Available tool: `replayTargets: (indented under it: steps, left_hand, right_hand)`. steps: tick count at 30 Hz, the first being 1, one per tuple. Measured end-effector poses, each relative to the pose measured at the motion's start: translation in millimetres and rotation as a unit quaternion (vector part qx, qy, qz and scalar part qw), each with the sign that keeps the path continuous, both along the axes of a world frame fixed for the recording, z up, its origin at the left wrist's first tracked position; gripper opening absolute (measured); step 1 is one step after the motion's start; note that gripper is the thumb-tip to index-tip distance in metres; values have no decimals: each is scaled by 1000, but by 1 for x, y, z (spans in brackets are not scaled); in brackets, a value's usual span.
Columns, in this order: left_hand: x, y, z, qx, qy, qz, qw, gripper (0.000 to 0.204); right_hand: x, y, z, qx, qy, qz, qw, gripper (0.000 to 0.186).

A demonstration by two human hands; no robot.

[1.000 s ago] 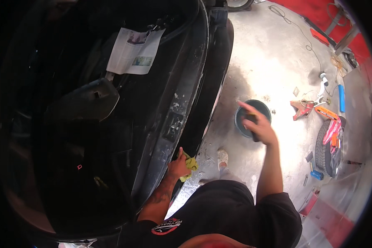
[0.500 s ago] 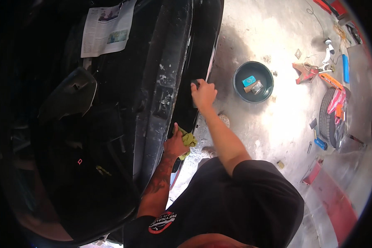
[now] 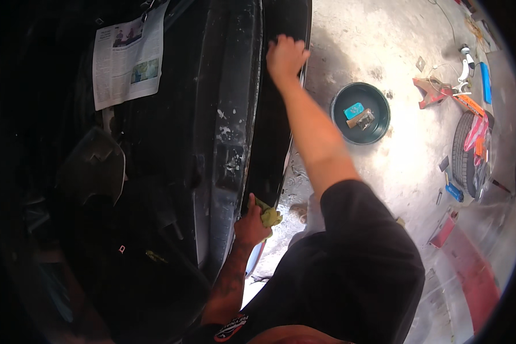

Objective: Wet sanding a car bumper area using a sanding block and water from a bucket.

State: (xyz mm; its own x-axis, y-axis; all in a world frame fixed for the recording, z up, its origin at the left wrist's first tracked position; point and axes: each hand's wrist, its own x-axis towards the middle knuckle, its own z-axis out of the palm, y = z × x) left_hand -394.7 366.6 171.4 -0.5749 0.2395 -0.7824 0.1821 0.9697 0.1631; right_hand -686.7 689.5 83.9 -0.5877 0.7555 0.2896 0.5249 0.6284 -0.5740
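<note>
A long glossy black car panel (image 3: 270, 132) runs along the edge of a dark vehicle body, beside a scuffed grey-black sill (image 3: 229, 114). My right hand (image 3: 286, 60) is at the panel's far part, arm stretched out, fingers curled down. The dark flat block under it, plain half a second ago, is mostly covered by the hand now. Lower on the same panel, my left hand (image 3: 251, 228) grips a crumpled yellow-green cloth (image 3: 269, 215) and rests at the panel's near end, with one finger pointing up along the edge.
Right of the panel, a dark round tub (image 3: 334, 114) on the concrete floor holds a turquoise block (image 3: 354, 110) and a brown-grey packet (image 3: 362, 120). Farther right are a red metal stand (image 3: 431, 93) and a tyre (image 3: 461, 155). Newspaper (image 3: 120, 77) lies on the vehicle at left.
My right hand has slid farther away along the black panel. My left hand stays near its end with the cloth. The whole view has shifted slightly.
</note>
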Motion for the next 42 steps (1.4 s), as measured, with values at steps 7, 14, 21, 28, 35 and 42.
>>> replayTargets:
  steps: [7, 14, 21, 28, 35, 42]
  left_hand:
    - [2, -5, -1, -14, 0, -6, 1000, 69]
    - [3, 8, 4, -25, 17, -43, 999, 76]
    - [30, -38, -19, 41, 91, -64, 993, 74]
    - [85, -92, -13, 47, 88, -19, 995, 75]
    - [159, -166, -18, 8, 87, 54, 995, 76]
    - [241, -256, -34, -39, 67, 137, 988, 89]
  right_hand:
    - [49, -27, 11, -28, -24, 161, 986, 16]
    - [216, -62, 110, -384, -82, 624, 675, 58]
    - [360, 52, 229, -431, -13, 482, 763, 62]
    - [543, 81, 143, -447, 157, 29, 880, 21]
    - [413, -93, 10, -361, 52, 150, 919, 31]
    - [285, -213, 31, -282, -71, 106, 951, 32]
